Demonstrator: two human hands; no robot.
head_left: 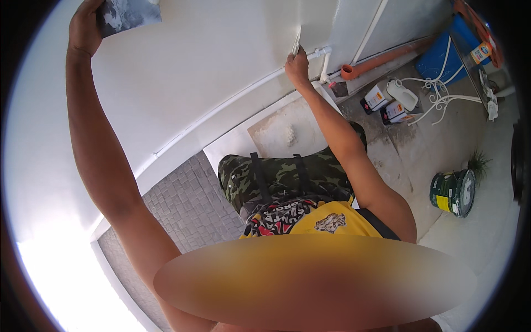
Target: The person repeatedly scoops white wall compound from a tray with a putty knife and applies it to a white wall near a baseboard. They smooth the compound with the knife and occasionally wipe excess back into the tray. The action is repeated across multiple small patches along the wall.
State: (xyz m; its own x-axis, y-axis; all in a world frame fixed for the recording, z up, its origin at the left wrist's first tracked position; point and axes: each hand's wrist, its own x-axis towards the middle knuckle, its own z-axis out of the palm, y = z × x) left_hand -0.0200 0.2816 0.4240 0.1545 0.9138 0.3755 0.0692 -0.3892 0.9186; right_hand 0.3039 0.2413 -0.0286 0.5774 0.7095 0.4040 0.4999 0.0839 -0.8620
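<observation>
At the upper left, my left hand [86, 27] is closed on the edge of a flat grey plate [128, 25] smeared with white paste; its top runs out of the picture. My right hand [297, 67] reaches forward, its fingers wrapped round a thin pale tool that looks like a putty knife [298, 37]. The blade points up at the white wall [221, 50]; whether it touches cannot be made out. A slightly greyer patch of wall surrounds the tool.
A white pipe [221, 105] runs low along the wall. An orange pipe [381, 58], rectangular cans [376, 97], a white jug [402, 94], a glass-topped table with curled white legs [440, 91] and a blue bin [442, 55] stand right. A green bucket [452, 192] sits nearer.
</observation>
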